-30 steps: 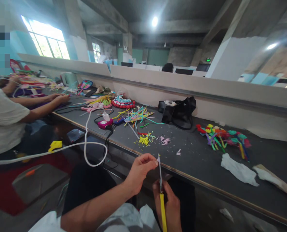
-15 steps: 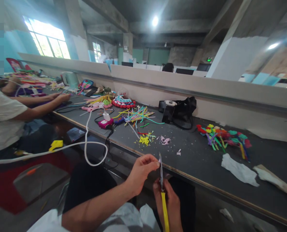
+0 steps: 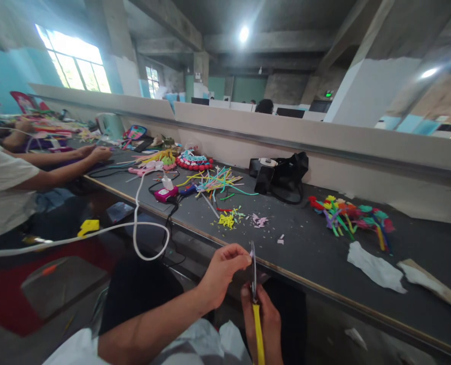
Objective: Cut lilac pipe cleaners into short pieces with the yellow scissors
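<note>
My left hand (image 3: 224, 271) is closed in a pinch beside the scissor blades, with a small pale purple piece barely showing at the fingertips. Below it, my right hand (image 3: 265, 312) grips a pair of scissors (image 3: 259, 332) with a yellow handle. Their metal blades point up and away from me and look nearly closed. Both hands are just off the table's front edge, above my lap. On the tabletop beyond lie small heaps of yellow clippings (image 3: 227, 220) and pale purple clippings (image 3: 259, 220).
Coloured strips (image 3: 221, 180) lie behind the clippings, near a magenta glue gun (image 3: 165, 193). A black bag (image 3: 292, 175) leans by the partition. Colourful bundled pieces (image 3: 350, 215) and a crumpled white tissue (image 3: 375, 266) sit to the right. A white cable (image 3: 134, 223) loops left, towards a co-worker's arms (image 3: 69, 159).
The scissors and my right hand have shifted very slightly, the handle a little to the left. My left hand keeps its pinch in nearly the same place.
</note>
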The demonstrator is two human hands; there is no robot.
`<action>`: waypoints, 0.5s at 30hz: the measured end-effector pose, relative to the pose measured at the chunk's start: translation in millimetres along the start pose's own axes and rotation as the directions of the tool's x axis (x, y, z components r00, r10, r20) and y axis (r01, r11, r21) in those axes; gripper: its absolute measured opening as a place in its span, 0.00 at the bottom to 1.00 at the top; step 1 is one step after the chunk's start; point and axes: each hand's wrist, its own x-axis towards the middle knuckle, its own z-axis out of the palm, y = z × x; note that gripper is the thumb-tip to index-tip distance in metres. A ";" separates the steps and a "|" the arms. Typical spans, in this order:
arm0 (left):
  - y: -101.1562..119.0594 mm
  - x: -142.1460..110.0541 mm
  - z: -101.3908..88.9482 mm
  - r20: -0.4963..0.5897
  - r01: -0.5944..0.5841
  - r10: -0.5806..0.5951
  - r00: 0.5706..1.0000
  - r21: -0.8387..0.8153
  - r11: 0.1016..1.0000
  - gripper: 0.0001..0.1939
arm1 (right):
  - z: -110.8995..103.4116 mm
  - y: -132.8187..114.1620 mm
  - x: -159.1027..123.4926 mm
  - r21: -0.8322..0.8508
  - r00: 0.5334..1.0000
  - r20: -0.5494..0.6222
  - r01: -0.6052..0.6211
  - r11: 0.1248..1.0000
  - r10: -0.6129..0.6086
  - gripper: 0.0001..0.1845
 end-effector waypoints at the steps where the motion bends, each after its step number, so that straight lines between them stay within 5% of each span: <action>1: -0.8 0.1 -0.3 0.004 0.008 -0.008 1.000 -0.009 1.000 0.07 | -0.3 -0.6 0.7 0.004 1.000 0.011 -0.003 1.000 0.003 0.25; 15: -7.9 -1.2 1.1 0.032 0.016 -0.015 0.999 -0.015 1.000 0.07 | -8.9 0.4 9.6 -0.006 0.999 0.046 0.014 1.000 -0.013 0.23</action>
